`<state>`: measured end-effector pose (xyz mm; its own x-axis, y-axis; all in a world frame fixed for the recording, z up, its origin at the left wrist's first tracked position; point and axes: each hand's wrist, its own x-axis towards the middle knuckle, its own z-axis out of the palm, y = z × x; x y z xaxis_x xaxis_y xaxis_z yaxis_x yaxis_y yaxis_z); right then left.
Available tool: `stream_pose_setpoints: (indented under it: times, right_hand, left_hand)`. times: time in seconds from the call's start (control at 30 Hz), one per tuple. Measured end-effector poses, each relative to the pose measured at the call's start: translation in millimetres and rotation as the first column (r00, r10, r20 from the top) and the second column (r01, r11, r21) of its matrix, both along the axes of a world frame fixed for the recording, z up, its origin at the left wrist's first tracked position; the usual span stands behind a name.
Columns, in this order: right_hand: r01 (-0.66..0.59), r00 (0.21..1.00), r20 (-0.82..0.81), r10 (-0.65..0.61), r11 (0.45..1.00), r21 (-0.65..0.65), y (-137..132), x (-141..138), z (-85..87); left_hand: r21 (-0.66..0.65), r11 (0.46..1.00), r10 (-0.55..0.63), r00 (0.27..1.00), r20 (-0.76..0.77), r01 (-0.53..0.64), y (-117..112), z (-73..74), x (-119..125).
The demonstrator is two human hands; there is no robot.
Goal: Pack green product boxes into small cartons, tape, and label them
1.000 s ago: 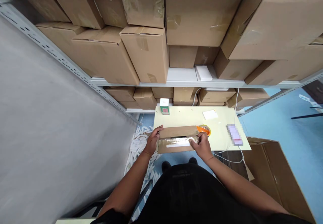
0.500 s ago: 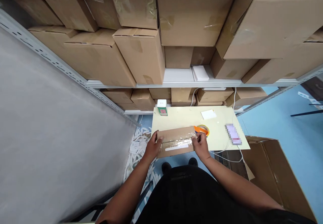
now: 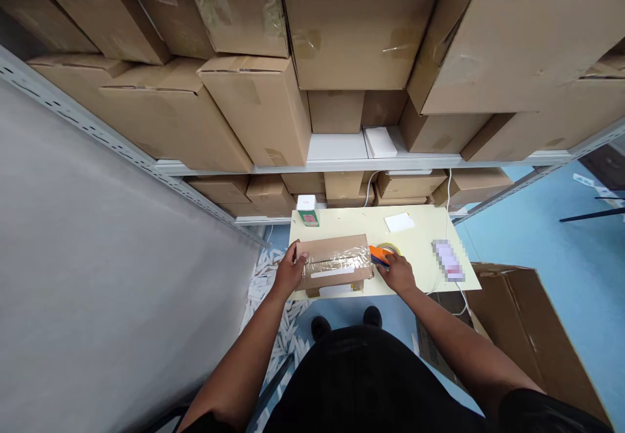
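A brown cardboard box (image 3: 334, 247) lies at the near edge of the cream tabletop, with shiny clear tape and a white strip across its top. My left hand (image 3: 289, 270) grips its left end, thumb on top. Below the box's near side, another brown surface with a white patch shows; whether it is part of the same box I cannot tell. Just right of the box is an orange and blue tape dispenser (image 3: 379, 254) with a yellowish tape roll. My right hand (image 3: 399, 275) has its fingers closed on the dispenser's near side; the fingertips are partly hidden.
A white and green small box (image 3: 308, 210) stands at the table's back left. A white card (image 3: 399, 222) and a blurred phone (image 3: 448, 260) lie to the right. Shelves of cartons (image 3: 361, 29) rise ahead. An open carton (image 3: 532, 329) sits at floor level right; white scraps (image 3: 263, 290) lie left.
My right hand has left the box's right end and moved right onto the tape dispenser. The box has shifted slightly left and up in view, my left hand still on it.
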<state>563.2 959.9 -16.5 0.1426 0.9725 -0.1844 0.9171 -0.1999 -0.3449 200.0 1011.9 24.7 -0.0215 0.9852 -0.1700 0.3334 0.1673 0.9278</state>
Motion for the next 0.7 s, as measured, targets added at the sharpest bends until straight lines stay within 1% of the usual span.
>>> stream_pose_setpoints:
  times: [0.07,0.1,0.13,0.17,0.23,0.3,0.37,0.4,0.47,0.53,0.57,0.6,0.63,0.7]
  right_hand:
    - [-0.065,0.985,0.144,0.092,0.981,-0.184,1,8,-15.4]
    - [-0.084,0.976,0.177,0.129,0.968,-0.238,3,9,-21.0]
    - [-0.098,0.969,0.193,0.153,0.959,-0.266,5,9,-25.0]
    - [-0.104,0.968,0.194,0.161,0.956,-0.273,8,9,-27.7]
    - [-0.085,0.979,0.158,0.127,0.964,-0.251,13,10,-29.2]
    - [-0.022,0.997,0.066,0.035,0.982,-0.187,14,18,-25.3]
    - [0.077,0.994,-0.076,-0.084,0.993,-0.087,11,32,-13.6]
    - [0.141,0.978,-0.151,-0.144,0.990,-0.032,8,41,-3.8]
    - [0.274,0.930,-0.278,-0.242,0.958,0.085,3,59,25.2]
    - [0.381,0.888,-0.344,-0.305,0.907,0.179,0,70,64.2]
    - [0.389,0.880,-0.374,-0.293,0.896,0.214,1,71,85.4]
    - [0.354,0.882,-0.400,-0.249,0.910,0.214,4,68,106.0]
    - [0.292,0.886,-0.423,-0.190,0.937,0.191,8,60,125.0]
    - [0.135,0.895,-0.442,-0.060,0.981,0.139,21,36,154.2]
  left_hand:
    - [-0.012,1.000,0.006,0.999,-0.035,-0.006,0,3.1,1]
    - [-0.019,1.000,0.008,0.999,-0.052,-0.009,0,4.7,2]
    - [-0.025,1.000,0.006,0.998,-0.065,-0.008,0,6.3,2]
    - [-0.027,1.000,0.002,0.997,-0.074,-0.004,0,7.7,3]
    - [-0.024,1.000,-0.006,0.997,-0.080,0.005,0,9.9,6]
    - [-0.013,1.000,-0.006,0.997,-0.075,0.005,0,11.1,11]
    - [-0.002,1.000,-0.003,0.998,-0.068,0.003,1,11.1,19]
    - [0.005,1.000,-0.002,0.998,-0.065,0.003,2,10.8,24]
    - [0.011,1.000,-0.012,0.998,-0.061,0.013,4,9.6,35]
    - [0.014,1.000,-0.027,0.998,-0.060,0.028,6,7.7,44]
    - [0.019,0.999,-0.034,0.997,-0.064,0.035,7,6.6,48]
    - [0.029,0.999,-0.037,0.997,-0.068,0.039,8,5.4,51]
    - [0.043,0.998,-0.030,0.997,-0.073,0.034,8,4.2,53]
    - [0.093,0.996,0.005,0.995,-0.096,0.004,7,2.6,56]
